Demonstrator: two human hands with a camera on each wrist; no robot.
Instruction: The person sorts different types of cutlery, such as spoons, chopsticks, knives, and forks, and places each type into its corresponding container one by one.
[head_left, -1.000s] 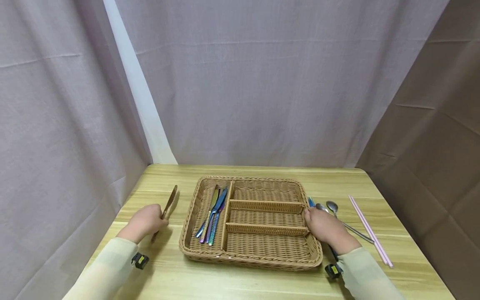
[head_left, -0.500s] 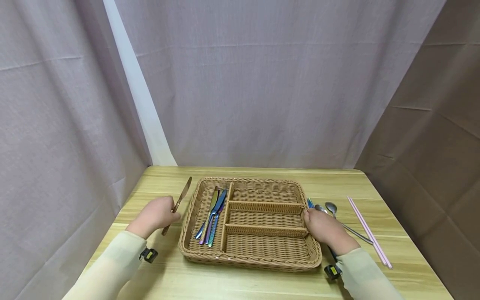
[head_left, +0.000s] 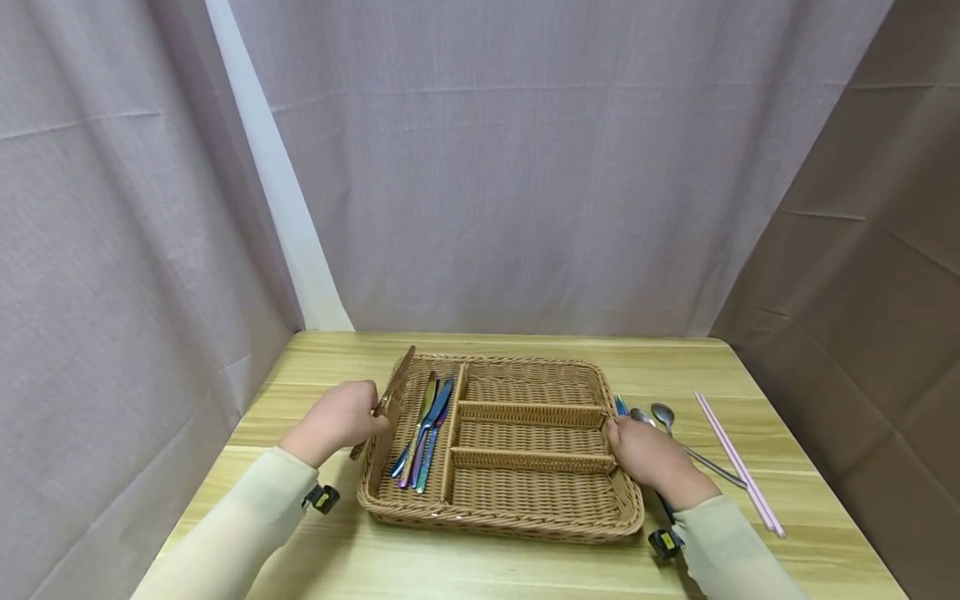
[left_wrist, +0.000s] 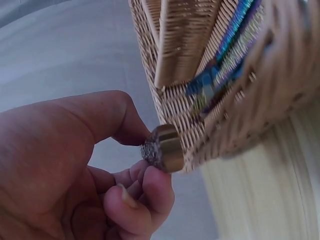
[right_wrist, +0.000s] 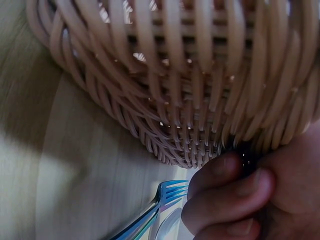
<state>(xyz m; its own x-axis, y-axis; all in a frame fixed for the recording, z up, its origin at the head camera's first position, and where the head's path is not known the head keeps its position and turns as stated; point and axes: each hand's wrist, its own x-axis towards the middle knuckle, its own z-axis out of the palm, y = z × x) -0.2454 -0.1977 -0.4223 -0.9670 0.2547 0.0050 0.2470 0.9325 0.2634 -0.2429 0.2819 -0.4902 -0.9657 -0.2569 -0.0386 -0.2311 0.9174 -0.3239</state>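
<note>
My left hand pinches a copper-coloured table knife between thumb and fingers, blade pointing up and away. The knife overlaps the left rim of the wicker cutlery basket in the head view. In the left wrist view the knife appears end-on, close to the basket wall. Several coloured knives lie in the basket's long left compartment. At the basket's right side, my right hand grips the rim, its fingers curled against the outer weave.
Right of the basket lie spoons and a pair of pink chopsticks on the wooden table. A blue fork rests beside the right hand. Grey curtains stand behind the table.
My left hand has carried the knife rightward and away from me, from over the table to the basket's left rim. The right hand has stayed on the basket.
</note>
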